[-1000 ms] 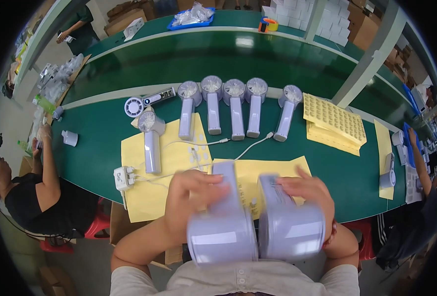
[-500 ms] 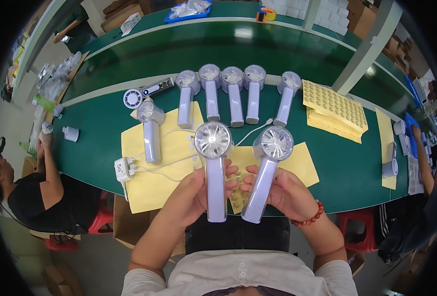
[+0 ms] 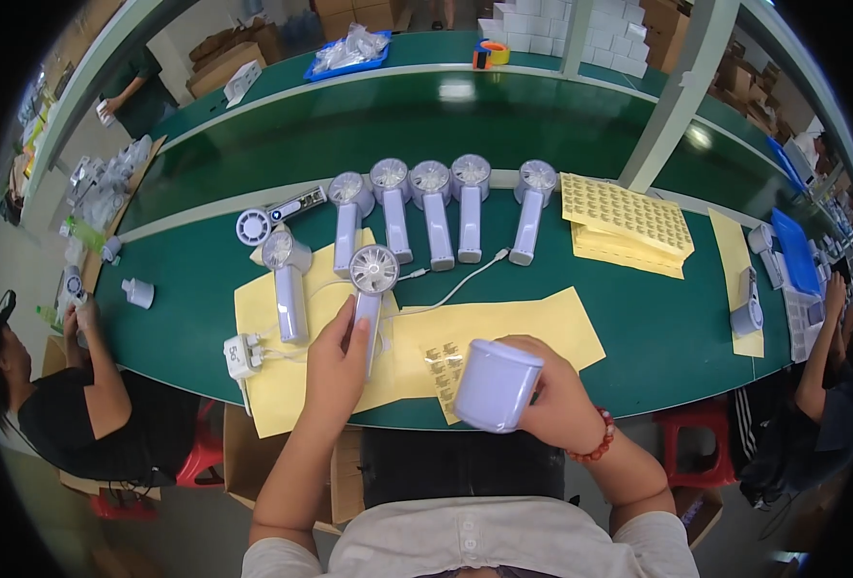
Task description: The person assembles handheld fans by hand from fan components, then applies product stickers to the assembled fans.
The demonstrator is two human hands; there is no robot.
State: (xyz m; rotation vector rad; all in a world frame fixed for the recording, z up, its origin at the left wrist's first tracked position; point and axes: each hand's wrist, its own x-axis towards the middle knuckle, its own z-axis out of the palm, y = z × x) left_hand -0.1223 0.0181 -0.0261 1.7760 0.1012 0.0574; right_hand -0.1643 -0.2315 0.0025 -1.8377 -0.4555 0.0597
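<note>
Gripping a lavender fan (image 3: 372, 283) in the left hand (image 3: 334, 366) above yellow paper (image 3: 267, 397), and a second fan (image 3: 496, 387) (turned to show only its head) in the right hand (image 3: 553, 397), near a printed sheet (image 3: 442, 370).

The left hand (image 3: 337, 361) is gripping a lilac fan (image 3: 374, 272), blades showing; the right hand (image 3: 551, 393) is holding a matching fan (image 3: 496, 387), smooth side facing up, while 5 more fans (image 3: 435, 231) are lining the green desk's (image 3: 190, 275) far side.

Your view is bright, mostly sharp.
Glare whitens the long, glossy dark-green surface (image 3: 388, 120) ahead; edges curve into black corners.
</note>
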